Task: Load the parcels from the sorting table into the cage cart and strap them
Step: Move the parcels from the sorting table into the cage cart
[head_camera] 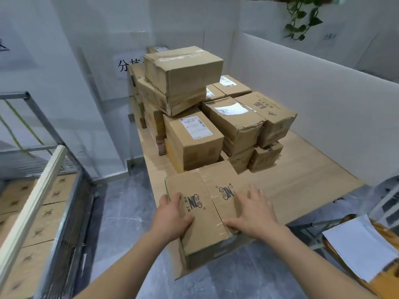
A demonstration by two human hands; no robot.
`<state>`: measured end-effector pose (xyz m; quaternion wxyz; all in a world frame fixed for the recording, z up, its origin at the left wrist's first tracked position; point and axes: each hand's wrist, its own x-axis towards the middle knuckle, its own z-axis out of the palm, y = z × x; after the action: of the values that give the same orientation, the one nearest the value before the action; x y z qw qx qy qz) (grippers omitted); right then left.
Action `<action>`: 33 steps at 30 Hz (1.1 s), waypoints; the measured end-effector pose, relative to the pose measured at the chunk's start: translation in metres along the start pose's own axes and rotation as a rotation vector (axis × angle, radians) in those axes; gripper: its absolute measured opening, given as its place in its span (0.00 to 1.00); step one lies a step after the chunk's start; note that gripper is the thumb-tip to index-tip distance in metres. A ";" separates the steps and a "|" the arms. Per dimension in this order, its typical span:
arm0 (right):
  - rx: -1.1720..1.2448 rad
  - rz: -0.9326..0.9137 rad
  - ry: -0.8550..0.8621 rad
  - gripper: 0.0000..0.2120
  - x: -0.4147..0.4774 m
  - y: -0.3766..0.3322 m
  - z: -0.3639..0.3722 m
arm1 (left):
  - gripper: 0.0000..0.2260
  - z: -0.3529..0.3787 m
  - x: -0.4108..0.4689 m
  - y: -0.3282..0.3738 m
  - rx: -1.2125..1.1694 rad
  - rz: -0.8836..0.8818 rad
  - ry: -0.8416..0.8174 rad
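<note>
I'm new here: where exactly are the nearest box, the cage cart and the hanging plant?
nearest box (pixel 208 212): head view, top face beside the printed logo.
cage cart (pixel 75 201): head view, mesh side wall.
hanging plant (pixel 314 21): head view, a green leaf.

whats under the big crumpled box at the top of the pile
A flatter brown cardboard carton, offset to the left. Its top face is mostly covered, so any label there cannot be seen.
</note>
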<state>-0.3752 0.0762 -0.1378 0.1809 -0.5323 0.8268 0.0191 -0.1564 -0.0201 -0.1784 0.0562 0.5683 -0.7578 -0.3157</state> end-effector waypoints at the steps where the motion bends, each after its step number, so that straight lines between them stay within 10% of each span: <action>1: 0.066 0.004 -0.030 0.46 0.006 0.004 0.001 | 0.35 0.003 -0.003 0.001 -0.049 -0.019 -0.008; 33: 0.266 -0.370 0.030 0.39 -0.014 -0.129 0.061 | 0.43 -0.056 -0.107 -0.132 -0.179 -0.204 0.322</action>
<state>-0.2387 0.0461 -0.1696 0.2375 -0.6466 0.7129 -0.1314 0.0145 0.0324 -0.1762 0.1943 0.6780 -0.6465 -0.2908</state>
